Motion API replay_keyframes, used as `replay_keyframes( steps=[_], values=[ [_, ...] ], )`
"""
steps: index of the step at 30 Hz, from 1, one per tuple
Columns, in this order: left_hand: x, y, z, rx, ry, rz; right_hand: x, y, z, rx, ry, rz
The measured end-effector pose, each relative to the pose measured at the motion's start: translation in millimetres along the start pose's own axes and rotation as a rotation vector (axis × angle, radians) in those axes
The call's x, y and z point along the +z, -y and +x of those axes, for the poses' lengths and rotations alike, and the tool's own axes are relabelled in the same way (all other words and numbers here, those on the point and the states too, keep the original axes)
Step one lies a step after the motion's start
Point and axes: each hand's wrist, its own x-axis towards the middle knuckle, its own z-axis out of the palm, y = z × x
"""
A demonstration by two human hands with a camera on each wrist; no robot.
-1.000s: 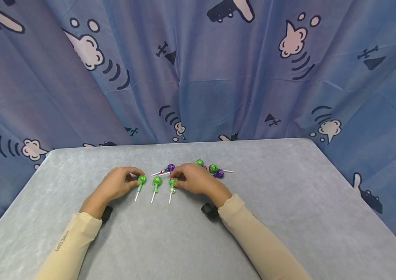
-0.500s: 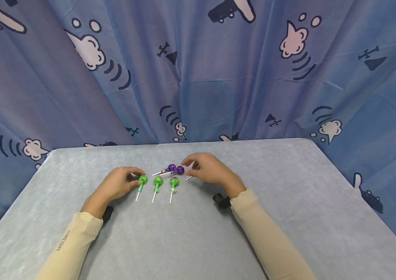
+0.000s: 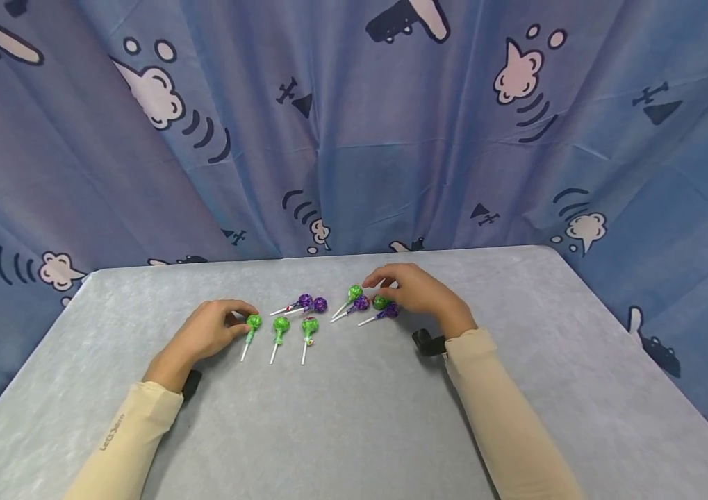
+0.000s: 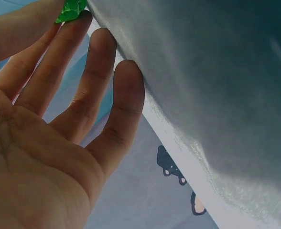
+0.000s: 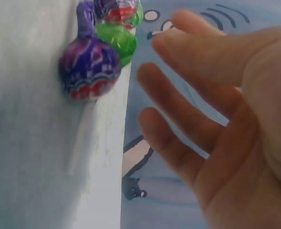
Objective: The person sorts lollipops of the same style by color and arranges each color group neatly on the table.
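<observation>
In the head view, my left hand pinches the candy head of a green lollipop between thumb and fingers; its stick points toward me. Two more green lollipops, a middle one and a right one, lie in a row beside it. My right hand hovers with loosely bent fingers around a green lollipop and a purple lollipop. The right wrist view has this purple lollipop apart from the fingers, with nothing between them. Green wrapper shows at my left fingertips in the left wrist view.
Behind the row, two purple lollipops lie side by side. Another green lollipop and a purple one lie together left of my right hand. The grey table ends at a patterned blue curtain.
My right hand has let go of the right green lollipop in the row and moved right, past the purple pair, to the far-right lollipops. The left hand stays put.
</observation>
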Motion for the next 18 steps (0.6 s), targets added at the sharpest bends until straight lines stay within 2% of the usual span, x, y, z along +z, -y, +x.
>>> replay_keyframes(
  steps=[18],
  values=[
    [1.5, 0.4, 0.0, -0.004, 0.000, -0.007, 5, -18, 3, -0.014, 0.023, -0.020]
  ],
)
